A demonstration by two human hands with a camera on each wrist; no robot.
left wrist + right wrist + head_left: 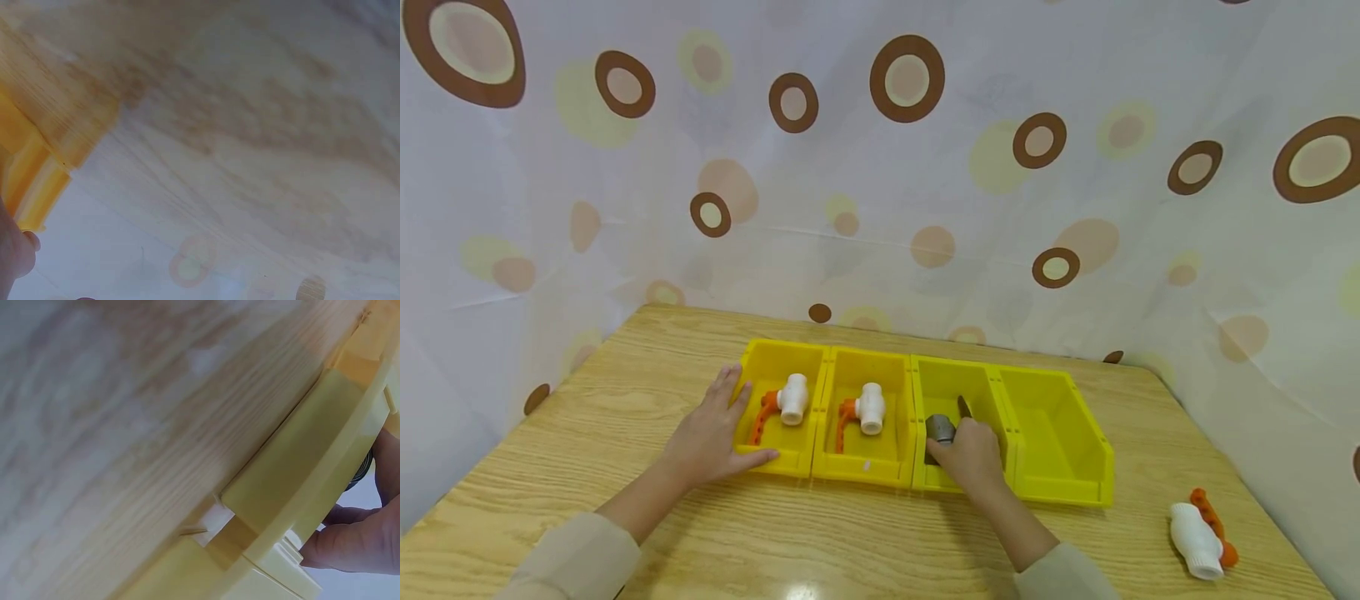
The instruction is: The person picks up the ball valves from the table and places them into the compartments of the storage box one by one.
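Observation:
Four joined yellow bins stand in a row on the wooden table. My left hand (711, 433) rests on the outer side and front corner of the leftmost bin (782, 462), its fingers fairly straight. Inside that bin lies a white plastic ball valve (793, 400) with an orange handle, and the second bin holds another white ball valve (871, 408). My right hand (973, 458) reaches into the third bin (951, 375) and grips a grey metal valve (939, 427) with a dark handle, partly hidden by the fingers. Its threaded end (360, 473) peeks out beside the fingers in the right wrist view.
The rightmost bin (1052, 425) shows bare yellow walls. A third white valve (1195, 542) with an orange handle lies on the table (865, 542) at the right. Behind the table hangs a patterned cloth (850, 192) with brown circles.

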